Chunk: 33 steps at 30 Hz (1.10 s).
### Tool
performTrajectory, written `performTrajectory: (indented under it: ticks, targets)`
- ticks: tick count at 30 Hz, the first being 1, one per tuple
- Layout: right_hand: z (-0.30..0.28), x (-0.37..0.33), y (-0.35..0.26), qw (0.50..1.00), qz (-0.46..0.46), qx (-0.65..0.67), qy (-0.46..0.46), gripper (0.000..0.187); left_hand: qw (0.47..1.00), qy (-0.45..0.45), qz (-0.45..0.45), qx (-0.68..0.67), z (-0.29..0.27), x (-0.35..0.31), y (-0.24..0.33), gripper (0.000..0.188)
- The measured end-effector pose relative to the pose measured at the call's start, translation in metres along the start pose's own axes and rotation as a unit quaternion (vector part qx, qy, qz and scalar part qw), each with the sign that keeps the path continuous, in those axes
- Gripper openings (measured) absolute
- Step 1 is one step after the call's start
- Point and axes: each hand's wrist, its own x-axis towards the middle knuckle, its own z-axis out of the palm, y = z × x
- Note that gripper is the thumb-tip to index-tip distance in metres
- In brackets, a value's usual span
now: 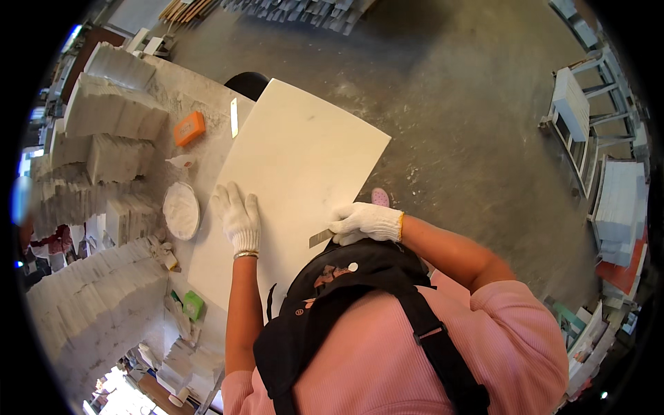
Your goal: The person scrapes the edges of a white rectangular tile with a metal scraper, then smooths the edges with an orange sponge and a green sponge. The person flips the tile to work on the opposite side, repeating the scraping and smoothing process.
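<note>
A white, faintly veined slab (304, 145) lay flat on the tabletop (200, 93) in front of the person, its right edge reaching to or past the support, since floor (477, 124) showed directly beyond it. The gloved left hand (238, 218) rested palm-down near the slab's left edge, its fingers extended and slightly parted, gripping nothing; that flat contact probably served to steady the surface. The gloved right hand (366, 223) had its fingers curled narrowly around a flat metal scraper (320, 238), whose blade pointed left across the near part of the slab. The low, close grip likely gave control over the blade; whether it touched the surface, I could not tell. A bowl of white powder (181, 211) and an orange box (189, 128) stood left of the slab, apparently kept within reach yet off it. Stacked tiles (114, 107) lined the far left.
</note>
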Motion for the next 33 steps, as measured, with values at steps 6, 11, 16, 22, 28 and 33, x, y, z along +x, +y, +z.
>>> performTrajectory:
  ticks: [6, 11, 16, 22, 28, 33]
  targets:
    - [-0.077, -0.063, -0.062, 0.963, -0.144, -0.154, 0.168, 0.025, 0.995, 0.000, -0.049, 0.084, 0.005, -0.007, 0.035, 0.070]
    - [-0.121, -0.079, -0.120, 0.899, -0.220, -0.215, 0.312, 0.023, 0.988, 0.013, -0.104, 0.115, 0.012, 0.005, 0.072, 0.073]
    - [-0.137, -0.059, -0.124, 0.912, -0.205, -0.266, 0.235, 0.025, 0.984, 0.030, -0.103, 0.139, 0.018, 0.002, 0.066, 0.071]
    - [-0.147, -0.051, -0.124, 0.874, -0.254, -0.365, 0.196, 0.023, 0.984, 0.050, -0.091, 0.143, 0.021, 0.000, 0.065, 0.070]
    - [-0.156, -0.052, -0.121, 0.775, -0.340, -0.496, 0.193, 0.023, 0.985, 0.054, -0.096, 0.133, 0.019, 0.002, 0.068, 0.069]
    - [-0.156, -0.055, -0.122, 0.713, -0.358, -0.574, 0.186, 0.025, 0.987, 0.064, -0.090, 0.120, 0.018, 0.001, 0.067, 0.069]
